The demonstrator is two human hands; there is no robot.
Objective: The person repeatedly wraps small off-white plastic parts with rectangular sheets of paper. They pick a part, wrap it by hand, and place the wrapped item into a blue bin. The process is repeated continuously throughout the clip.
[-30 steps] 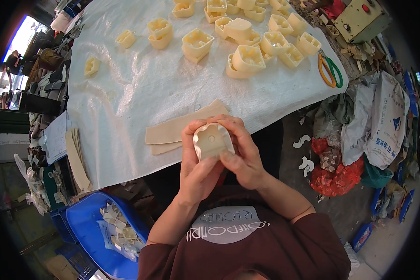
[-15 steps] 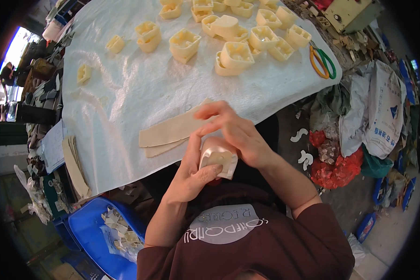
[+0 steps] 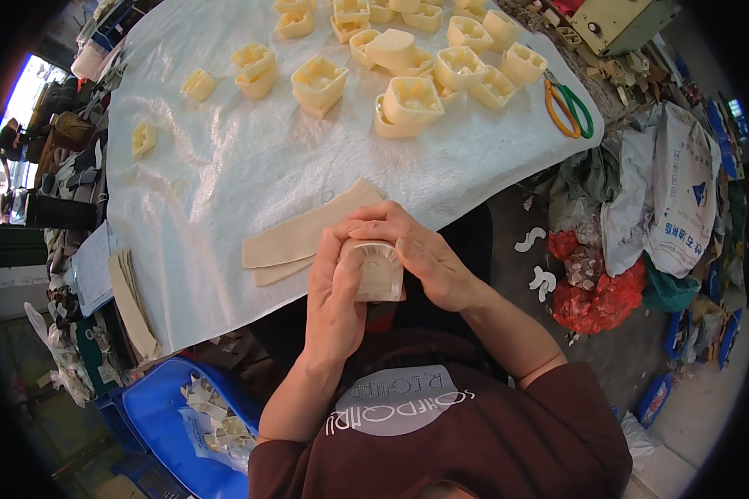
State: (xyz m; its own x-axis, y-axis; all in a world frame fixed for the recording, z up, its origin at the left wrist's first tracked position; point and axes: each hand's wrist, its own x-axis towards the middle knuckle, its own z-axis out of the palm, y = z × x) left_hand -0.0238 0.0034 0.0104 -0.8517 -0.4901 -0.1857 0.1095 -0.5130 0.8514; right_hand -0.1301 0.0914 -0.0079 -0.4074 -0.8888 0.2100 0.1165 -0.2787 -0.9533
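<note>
White-sheeted table [image 3: 200, 166], cream cups [image 3: 412, 104] along top of frame. Head view: left hand [image 3: 333, 287] and right hand [image 3: 424, 259] both wrapped around beige block [image 3: 379, 276], centre of frame; flat face toward camera, rounded edge up-frame, straight edge down-frame, long axis unclear.

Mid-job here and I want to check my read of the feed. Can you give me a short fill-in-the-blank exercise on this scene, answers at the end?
1. Of the left hand and the right hand, ____ grip the pale hollow piece.
2. The scissors have one orange handle loop and one ____ loop.
3. The blue tub of scraps stands on the person's ____ side.

Missing words: both; green; left.
</note>
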